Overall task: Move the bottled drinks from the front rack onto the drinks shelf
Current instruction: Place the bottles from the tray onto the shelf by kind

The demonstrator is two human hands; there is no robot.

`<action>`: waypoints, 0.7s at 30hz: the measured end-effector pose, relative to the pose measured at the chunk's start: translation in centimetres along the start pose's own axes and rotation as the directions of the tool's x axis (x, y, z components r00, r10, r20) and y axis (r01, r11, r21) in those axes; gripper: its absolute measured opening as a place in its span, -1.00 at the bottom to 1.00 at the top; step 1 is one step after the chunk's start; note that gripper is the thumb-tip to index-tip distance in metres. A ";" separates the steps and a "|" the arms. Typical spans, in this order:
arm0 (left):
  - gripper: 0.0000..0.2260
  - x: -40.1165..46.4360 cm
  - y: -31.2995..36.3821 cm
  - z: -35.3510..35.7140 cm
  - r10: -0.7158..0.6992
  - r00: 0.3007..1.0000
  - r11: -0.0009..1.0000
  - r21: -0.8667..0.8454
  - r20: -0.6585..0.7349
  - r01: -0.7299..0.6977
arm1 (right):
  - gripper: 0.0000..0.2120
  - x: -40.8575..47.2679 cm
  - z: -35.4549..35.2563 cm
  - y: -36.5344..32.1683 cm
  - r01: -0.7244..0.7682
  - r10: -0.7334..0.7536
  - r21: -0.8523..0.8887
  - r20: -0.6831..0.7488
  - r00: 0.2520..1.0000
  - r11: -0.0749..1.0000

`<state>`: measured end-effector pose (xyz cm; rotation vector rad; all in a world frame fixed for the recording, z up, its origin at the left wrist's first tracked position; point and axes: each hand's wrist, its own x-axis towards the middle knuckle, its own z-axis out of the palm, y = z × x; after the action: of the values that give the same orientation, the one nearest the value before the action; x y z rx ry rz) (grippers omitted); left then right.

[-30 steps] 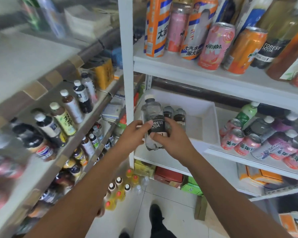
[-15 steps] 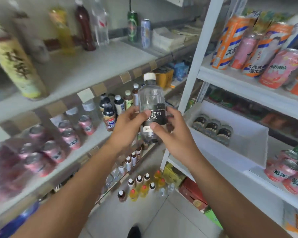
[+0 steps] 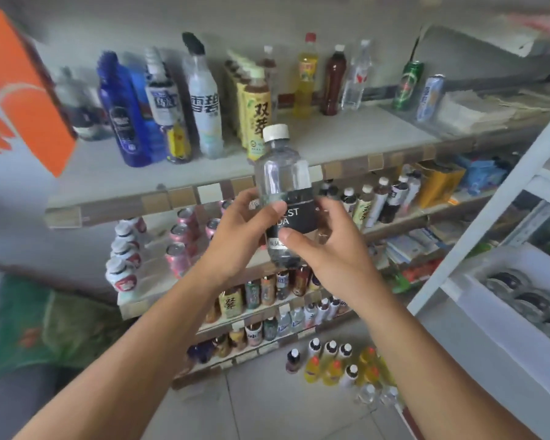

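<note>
Head view: we hold the soda bottle upright, cap up, long axis near vertical, in both hands; the left hand and right hand each pinch its dark label from opposite sides. It hangs in front of the drinks shelf, whose bare board lies above and beyond our grip, roughly equally near either hand.

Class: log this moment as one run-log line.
held: soda bottle upright | left hand, right hand: both grip it | place: before drinks shelf
</note>
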<state>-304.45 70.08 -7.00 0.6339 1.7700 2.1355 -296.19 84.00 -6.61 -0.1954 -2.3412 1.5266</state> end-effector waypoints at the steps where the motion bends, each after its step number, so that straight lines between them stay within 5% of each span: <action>1: -0.63 -0.5 0.5 -0.9 0.007 1.000 1.000 0.007 -0.012 -0.007 | -0.48 0.1 0.9 -0.6 0.018 -0.018 -0.013 0.012 1.000 1.000; 9: -0.63 -2.6 3.5 -10.2 0.152 0.967 0.987 0.073 -0.203 -0.140 | -0.49 2.1 10.3 -5.1 0.096 -0.097 0.023 0.099 0.990 0.995; 21: -0.65 -2.3 7.6 -29.4 0.253 0.926 0.948 0.263 -0.282 -0.179 | -0.48 6.8 29.0 -11.6 0.190 -0.188 -0.022 0.066 0.980 0.982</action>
<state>-317.08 42.49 -4.13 0.5990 2.2411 2.2972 -311.93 56.21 -5.29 0.0686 -2.3544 1.4288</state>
